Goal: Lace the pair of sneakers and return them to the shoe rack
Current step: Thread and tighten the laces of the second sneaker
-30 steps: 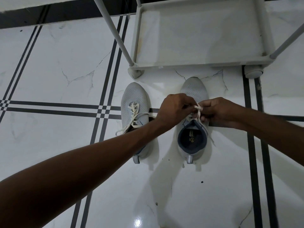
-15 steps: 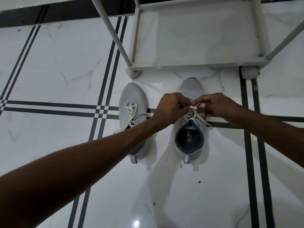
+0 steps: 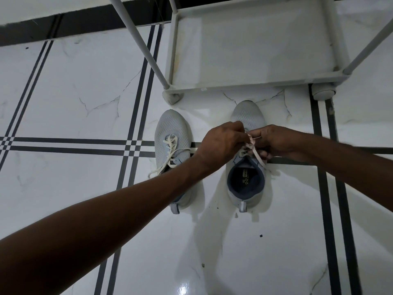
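Observation:
Two light grey sneakers stand side by side on the floor, toes toward the rack. Over the tongue of the right sneaker (image 3: 246, 188), my left hand (image 3: 221, 143) and my right hand (image 3: 274, 141) both pinch its cream lace (image 3: 253, 150). One lace end trails down the shoe's right side. The left sneaker (image 3: 172, 133) has its cream lace (image 3: 168, 154) loose, with an end lying on the floor to its left. My left forearm crosses over its heel. The white shoe rack (image 3: 244, 87) stands just beyond the toes, its bottom shelf bare.
The floor is glossy white marble tile (image 3: 74, 92) with black stripe lines. The rack's slanted poles (image 3: 140, 43) rise at the left and right, and its round foot (image 3: 323, 92) rests at the right. A dark skirting strip runs along the far wall.
Both hands have shifted slightly on the right sneaker's lace, pulling it up and crossing it at the tongue. The shoes have not moved.

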Available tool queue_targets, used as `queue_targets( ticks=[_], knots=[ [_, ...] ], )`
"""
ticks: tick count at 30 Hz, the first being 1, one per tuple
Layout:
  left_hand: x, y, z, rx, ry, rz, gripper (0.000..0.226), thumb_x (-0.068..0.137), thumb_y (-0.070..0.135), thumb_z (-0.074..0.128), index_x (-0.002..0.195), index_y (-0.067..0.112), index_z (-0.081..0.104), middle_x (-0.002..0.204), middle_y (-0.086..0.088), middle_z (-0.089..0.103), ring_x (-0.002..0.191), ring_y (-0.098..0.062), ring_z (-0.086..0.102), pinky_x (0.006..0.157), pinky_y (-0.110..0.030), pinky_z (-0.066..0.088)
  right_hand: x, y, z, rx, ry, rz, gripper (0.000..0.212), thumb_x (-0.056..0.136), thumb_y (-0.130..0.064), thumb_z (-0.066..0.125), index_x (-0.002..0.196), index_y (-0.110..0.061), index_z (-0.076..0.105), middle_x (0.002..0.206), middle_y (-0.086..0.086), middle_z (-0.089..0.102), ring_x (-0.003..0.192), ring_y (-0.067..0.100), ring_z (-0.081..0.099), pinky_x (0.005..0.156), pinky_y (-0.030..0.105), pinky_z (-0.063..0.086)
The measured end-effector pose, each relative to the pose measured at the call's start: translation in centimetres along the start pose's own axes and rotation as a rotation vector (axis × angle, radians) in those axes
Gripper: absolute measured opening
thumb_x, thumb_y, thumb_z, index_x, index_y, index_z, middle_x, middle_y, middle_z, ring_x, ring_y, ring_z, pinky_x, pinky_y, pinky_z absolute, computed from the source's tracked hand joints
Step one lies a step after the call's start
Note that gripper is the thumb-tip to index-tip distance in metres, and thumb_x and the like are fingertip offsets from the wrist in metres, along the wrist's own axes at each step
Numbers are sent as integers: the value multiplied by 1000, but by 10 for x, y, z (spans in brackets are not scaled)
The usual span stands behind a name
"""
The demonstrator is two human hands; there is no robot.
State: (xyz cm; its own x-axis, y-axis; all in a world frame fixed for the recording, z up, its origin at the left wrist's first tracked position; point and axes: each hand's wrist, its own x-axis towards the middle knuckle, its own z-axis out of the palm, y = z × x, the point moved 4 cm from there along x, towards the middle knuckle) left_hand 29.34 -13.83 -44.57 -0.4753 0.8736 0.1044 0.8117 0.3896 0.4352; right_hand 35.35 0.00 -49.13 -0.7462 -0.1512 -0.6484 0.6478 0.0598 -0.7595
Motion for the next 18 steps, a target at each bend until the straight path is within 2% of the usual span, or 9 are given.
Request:
queue_targets(
  ticks=[4, 6, 8, 10, 12, 13, 14, 16, 18],
  knots=[
    [3, 4, -2, -148, 40, -113, 14, 82, 15, 67, 90, 15, 79, 87, -3, 68, 74, -21, 65, 62, -35, 49, -4, 0, 1, 73, 90, -9, 22, 95, 1, 53, 104, -2, 73, 89, 14, 78, 50, 8, 54, 45, 16, 42],
    [3, 0, -1, -198, 13, -181, 14, 81, 14, 68, 90, 16, 79, 87, -4, 69, 75, -22, 65, 65, -38, 51, -6, 2, 0, 93, 183, -46, 17, 95, 0, 56, 101, 3, 72, 83, 20, 75, 50, 11, 58, 45, 17, 46],
    [-7, -6, -1, -270, -50, -226, 11, 80, 14, 72, 88, 13, 79, 87, -7, 71, 77, -24, 66, 68, -38, 52, -8, 5, -16, -28, 354, -93, 15, 94, 1, 58, 94, 1, 73, 75, 21, 72, 46, 13, 61, 43, 19, 49],
    [-26, -16, 1, -376, -131, -281, 8, 81, 12, 76, 87, 8, 78, 88, -7, 72, 78, -18, 66, 71, -26, 51, -12, 14, -40, -187, 516, -100, 13, 92, 1, 62, 92, -2, 74, 72, 18, 73, 42, 11, 62, 41, 20, 51],
    [-43, -24, 3, -420, -220, -293, 5, 82, 9, 76, 86, 8, 79, 86, 0, 70, 76, -5, 62, 69, -11, 45, -16, 24, -50, -461, 554, -148, 10, 88, -4, 68, 86, -7, 77, 67, 10, 74, 43, 12, 62, 45, 19, 50],
    [-47, -28, 5, -401, -254, -274, 5, 82, 9, 76, 85, 9, 79, 83, 5, 67, 74, 1, 59, 69, -11, 44, -17, 28, -48, -642, 546, -181, 9, 84, -8, 70, 82, -11, 78, 65, 6, 73, 47, 13, 62, 49, 18, 47],
    [-48, -32, 7, -396, -280, -262, 5, 82, 10, 76, 85, 11, 79, 80, 11, 64, 73, 4, 59, 70, -13, 45, -14, 33, -44, -770, 544, -212, 8, 80, -11, 71, 79, -13, 79, 65, 4, 73, 52, 14, 62, 53, 18, 44],
    [-46, -35, 5, -424, -314, -283, 5, 83, 10, 75, 86, 11, 79, 79, 16, 63, 74, 1, 62, 74, -23, 50, -9, 34, -41, -799, 566, -233, 9, 77, -8, 75, 80, -14, 80, 67, 3, 74, 63, 19, 67, 63, 25, 51],
    [-44, -34, 1, -448, -321, -319, 6, 84, 10, 75, 89, 8, 79, 84, 1, 70, 81, -13, 65, 78, -33, 52, -9, 29, -43, -768, 597, -232, 10, 80, -7, 75, 83, -14, 80, 70, 4, 76, 71, 22, 70, 70, 31, 54]
  ],
)
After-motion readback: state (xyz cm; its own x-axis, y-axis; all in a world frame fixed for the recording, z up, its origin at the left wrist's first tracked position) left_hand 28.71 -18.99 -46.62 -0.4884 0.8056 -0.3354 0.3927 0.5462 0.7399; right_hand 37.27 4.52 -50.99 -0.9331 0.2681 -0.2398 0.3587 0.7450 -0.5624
